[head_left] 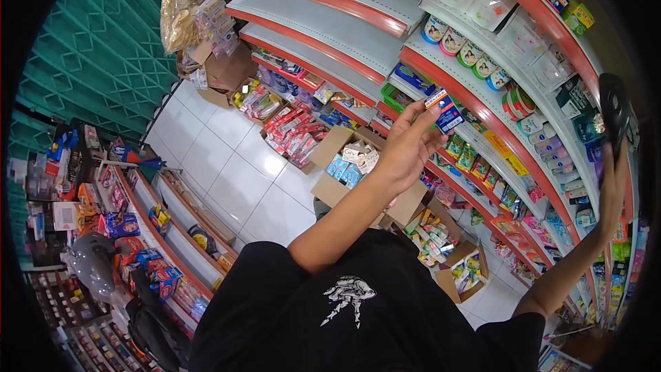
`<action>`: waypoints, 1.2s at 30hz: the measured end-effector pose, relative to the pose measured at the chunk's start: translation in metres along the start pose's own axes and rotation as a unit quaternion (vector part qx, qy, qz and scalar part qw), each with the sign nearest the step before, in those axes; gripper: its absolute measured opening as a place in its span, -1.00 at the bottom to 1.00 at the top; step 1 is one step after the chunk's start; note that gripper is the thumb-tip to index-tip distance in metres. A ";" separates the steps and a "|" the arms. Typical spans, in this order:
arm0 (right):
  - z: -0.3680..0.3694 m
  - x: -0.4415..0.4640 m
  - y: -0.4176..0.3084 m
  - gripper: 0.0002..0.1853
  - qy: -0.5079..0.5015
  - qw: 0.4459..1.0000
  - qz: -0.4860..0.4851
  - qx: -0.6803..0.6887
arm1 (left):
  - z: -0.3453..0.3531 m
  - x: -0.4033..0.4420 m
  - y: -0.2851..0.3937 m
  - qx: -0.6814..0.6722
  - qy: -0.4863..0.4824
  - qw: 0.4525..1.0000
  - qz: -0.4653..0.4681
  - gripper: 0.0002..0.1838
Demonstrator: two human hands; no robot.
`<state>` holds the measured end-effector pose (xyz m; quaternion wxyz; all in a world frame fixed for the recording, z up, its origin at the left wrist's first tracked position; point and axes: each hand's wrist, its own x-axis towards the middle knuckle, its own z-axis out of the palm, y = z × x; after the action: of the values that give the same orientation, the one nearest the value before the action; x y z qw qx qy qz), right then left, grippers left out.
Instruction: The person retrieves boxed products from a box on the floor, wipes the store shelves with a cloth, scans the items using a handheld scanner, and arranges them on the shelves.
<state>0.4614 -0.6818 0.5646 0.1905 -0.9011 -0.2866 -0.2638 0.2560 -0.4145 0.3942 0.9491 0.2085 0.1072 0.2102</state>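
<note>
My left hand [406,148] is raised in the middle of the view, its fingers closed around a small box [447,114]. The box is dark blue with a white and orange band and a barcode. Behind it, a shelf carries blue packs [413,77] and a green basket [394,98]. At the far right my right hand [610,189] is lifted beside the shelving, with its fingers closed on a dark, rounded black object [613,107]. The exact kind of that object does not show.
Red-edged shelves [313,0] curve along the back and right, with round tubs [454,40] on one. Open cartons of goods stand on the white tiled floor [237,182], including a carton of soap boxes [330,148]. A green folding gate [103,41] and another stocked rack [151,213] are left.
</note>
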 end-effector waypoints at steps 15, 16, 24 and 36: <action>0.078 0.267 0.186 -0.33 -0.118 0.987 -0.097 -0.053 | 0.017 0.004 -0.033 0.015 -0.023 0.999 0.029 -0.51; 0.085 0.279 0.202 -0.34 -0.122 0.988 -0.092 -0.034 | 0.016 0.006 -0.034 0.013 -0.035 0.999 0.028 -0.49; 0.094 0.264 0.155 -0.52 -0.002 0.975 -0.174 -0.138 | 0.023 0.016 -0.040 0.087 -0.068 0.989 0.097 -0.41; 0.050 0.085 -0.077 -0.55 0.077 0.924 -0.199 0.316 | 0.155 0.125 0.011 0.350 -0.216 0.841 0.352 -0.51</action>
<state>0.4915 -0.5624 0.5894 0.4308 -0.6952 -0.5130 -0.2604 0.4085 -0.4045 0.5229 0.6745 0.5906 -0.1144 0.4280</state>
